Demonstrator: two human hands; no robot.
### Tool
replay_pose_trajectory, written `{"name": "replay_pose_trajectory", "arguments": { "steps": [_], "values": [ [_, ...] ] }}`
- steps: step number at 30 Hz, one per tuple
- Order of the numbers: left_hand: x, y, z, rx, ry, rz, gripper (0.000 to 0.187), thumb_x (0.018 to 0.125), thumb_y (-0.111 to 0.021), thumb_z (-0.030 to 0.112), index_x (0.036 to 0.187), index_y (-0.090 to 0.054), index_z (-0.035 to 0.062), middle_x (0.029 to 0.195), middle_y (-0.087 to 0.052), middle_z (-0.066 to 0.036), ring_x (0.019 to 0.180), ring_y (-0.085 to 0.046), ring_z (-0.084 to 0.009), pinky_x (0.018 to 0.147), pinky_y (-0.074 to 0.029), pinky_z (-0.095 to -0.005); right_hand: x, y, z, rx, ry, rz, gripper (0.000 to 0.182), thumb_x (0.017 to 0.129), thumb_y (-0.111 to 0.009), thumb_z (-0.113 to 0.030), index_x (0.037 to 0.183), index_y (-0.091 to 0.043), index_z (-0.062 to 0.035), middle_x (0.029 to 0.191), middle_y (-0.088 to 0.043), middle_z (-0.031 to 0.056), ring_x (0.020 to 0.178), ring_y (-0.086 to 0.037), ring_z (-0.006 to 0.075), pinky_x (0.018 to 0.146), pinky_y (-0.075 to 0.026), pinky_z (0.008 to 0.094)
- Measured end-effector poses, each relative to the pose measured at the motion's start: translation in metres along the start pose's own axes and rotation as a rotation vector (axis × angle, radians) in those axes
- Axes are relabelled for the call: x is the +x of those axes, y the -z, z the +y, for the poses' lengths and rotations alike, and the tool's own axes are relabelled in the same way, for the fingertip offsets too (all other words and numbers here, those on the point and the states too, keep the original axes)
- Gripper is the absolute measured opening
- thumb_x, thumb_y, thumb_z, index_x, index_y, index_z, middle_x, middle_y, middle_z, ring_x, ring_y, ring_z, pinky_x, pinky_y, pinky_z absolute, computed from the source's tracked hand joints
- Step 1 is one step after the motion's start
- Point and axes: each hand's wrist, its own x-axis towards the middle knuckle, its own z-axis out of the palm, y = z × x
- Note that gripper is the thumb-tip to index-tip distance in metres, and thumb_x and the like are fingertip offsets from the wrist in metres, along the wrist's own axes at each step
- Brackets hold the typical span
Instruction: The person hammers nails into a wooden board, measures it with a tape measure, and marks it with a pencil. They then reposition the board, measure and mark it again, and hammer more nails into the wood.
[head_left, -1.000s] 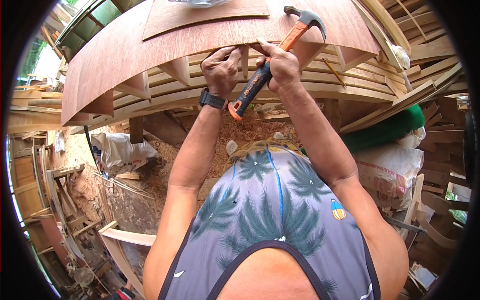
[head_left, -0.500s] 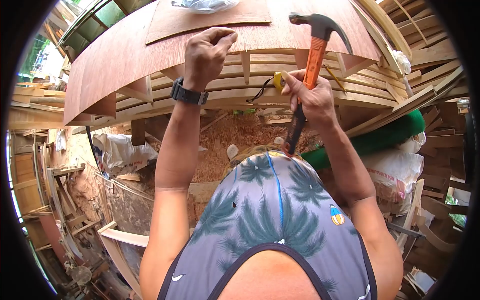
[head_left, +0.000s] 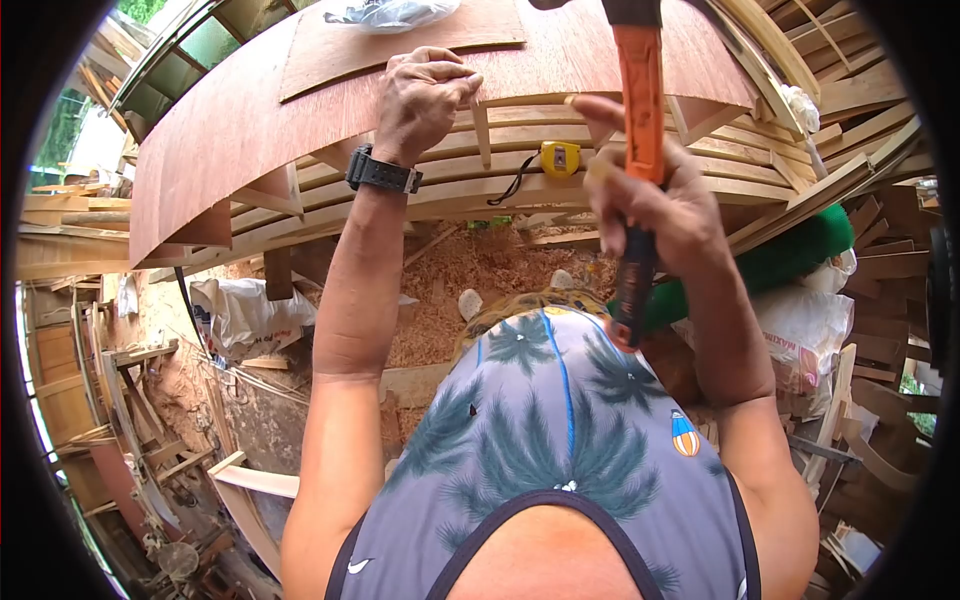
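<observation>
My right hand (head_left: pixel 680 205) grips a claw hammer (head_left: pixel 642 110) by its orange and black handle. The hammer stands upright close to the camera, its head partly cut off at the top edge. Motion smears the fingers a little. My left hand (head_left: pixel 425 105), with a black watch on the wrist, is closed in a pinch over the front edge of a reddish plywood sheet (head_left: pixel 220 165). Whatever its fingertips hold is too small to make out. A yellow tape measure (head_left: pixel 560 158) with a black strap rests on the wooden strips between my hands.
A loose plywood piece (head_left: pixel 400 45) lies on the sheet, with a clear plastic bag (head_left: pixel 390 12) on it. Curved wooden strips (head_left: pixel 380 205) run below. A green roll (head_left: pixel 790 260) and white sacks (head_left: pixel 245 310) are nearby. Stacked lumber (head_left: pixel 860 60) fills the right.
My right hand has raised the hammer towards the camera and moved slightly right, leaving the tape measure in plain view. My left hand has barely shifted.
</observation>
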Motion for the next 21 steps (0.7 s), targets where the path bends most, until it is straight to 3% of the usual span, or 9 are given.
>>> {"name": "replay_pose_trajectory", "arguments": {
  "steps": [4, 7, 9, 10, 14, 16, 19, 21],
  "values": [
    [-0.002, 0.003, 0.011, 0.058, 0.004, 0.008, 0.014, 0.089, -0.078, 0.012, 0.1, -0.081, 0.0037, 0.108, -0.071, -0.009, 0.095, -0.069, -0.0179, 0.082, -0.061, -0.0296, -0.01, 0.002, 0.006, -0.297, -0.17, 0.042, 0.046, 0.099, -0.066, -0.016, 0.139, -0.052, 0.0038, 0.07, -0.056, -0.0022, 0.056, -0.055, 0.0049, 0.049, -0.043, 0.0211],
    [-0.007, 0.009, 0.024, 0.224, -0.095, 0.027, 0.013, 0.087, -0.079, 0.014, 0.097, -0.082, 0.0064, 0.107, -0.072, -0.007, 0.1, -0.064, -0.0201, 0.086, -0.057, -0.0336, -0.006, 0.003, 0.0, -0.488, -0.226, 0.043, 0.052, 0.096, -0.066, -0.012, 0.143, -0.049, 0.0042, 0.072, -0.061, 0.0034, 0.059, -0.059, 0.0097, 0.057, -0.05, 0.0263],
    [-0.008, 0.004, 0.017, 0.184, -0.088, 0.049, 0.013, 0.084, -0.08, 0.014, 0.096, -0.082, 0.0087, 0.105, -0.072, -0.006, 0.104, -0.061, -0.0227, 0.09, -0.052, -0.0363, 0.004, 0.005, -0.001, -0.742, 0.123, 0.089, 0.062, 0.093, -0.065, -0.01, 0.149, -0.043, 0.0021, 0.083, -0.07, 0.0151, 0.067, -0.066, 0.0187, 0.069, -0.055, 0.034],
    [-0.009, 0.004, 0.016, 0.162, -0.077, 0.048, 0.014, 0.084, -0.08, 0.014, 0.096, -0.082, 0.0088, 0.105, -0.072, -0.006, 0.104, -0.061, -0.0228, 0.09, -0.052, -0.0363, 0.007, 0.001, -0.017, -0.721, -0.059, 0.09, 0.066, 0.09, -0.063, -0.008, 0.153, -0.042, -0.0065, 0.102, -0.072, 0.0257, 0.078, -0.071, 0.027, 0.079, -0.056, 0.0385],
    [-0.008, 0.004, 0.017, 0.172, -0.077, 0.046, 0.014, 0.086, -0.078, 0.017, 0.097, -0.082, 0.0088, 0.104, -0.073, -0.006, 0.104, -0.062, -0.0231, 0.091, -0.051, -0.0363, 0.021, 0.002, -0.023, -0.877, -0.019, 0.034, 0.063, 0.091, -0.061, -0.007, 0.152, -0.048, -0.0137, 0.111, -0.071, 0.027, 0.081, -0.072, 0.0285, 0.079, -0.056, 0.0385],
    [-0.009, 0.005, 0.017, 0.175, -0.06, 0.044, 0.014, 0.087, -0.078, 0.018, 0.097, -0.082, 0.0088, 0.104, -0.073, -0.006, 0.104, -0.062, -0.0229, 0.091, -0.051, -0.0362, 0.025, 0.004, -0.015, -0.904, 0.21, 0.05, 0.061, 0.09, -0.06, -0.007, 0.15, -0.052, -0.0171, 0.106, -0.073, 0.0258, 0.078, -0.072, 0.0285, 0.078, -0.056, 0.0391],
    [-0.009, 0.005, 0.017, 0.138, -0.034, 0.047, 0.014, 0.087, -0.078, 0.019, 0.097, -0.082, 0.0097, 0.104, -0.073, -0.006, 0.105, -0.062, -0.0228, 0.091, -0.051, -0.0363, 0.03, 0.008, -0.005, -0.915, 0.326, 0.047, 0.061, 0.09, -0.059, -0.006, 0.15, -0.052, -0.0161, 0.101, -0.074, 0.0249, 0.074, -0.072, 0.0286, 0.075, -0.055, 0.0396],
    [-0.008, 0.004, 0.016, 0.167, -0.074, 0.055, 0.014, 0.087, -0.078, 0.019, 0.096, -0.082, 0.0101, 0.104, -0.073, -0.006, 0.104, -0.063, -0.0228, 0.091, -0.051, -0.0363, 0.03, 0.008, -0.006, -0.927, 0.277, 0.035, 0.061, 0.09, -0.059, -0.006, 0.15, -0.052, -0.0161, 0.099, -0.074, 0.025, 0.071, -0.071, 0.027, 0.072, -0.055, 0.0388]
  ]
}}
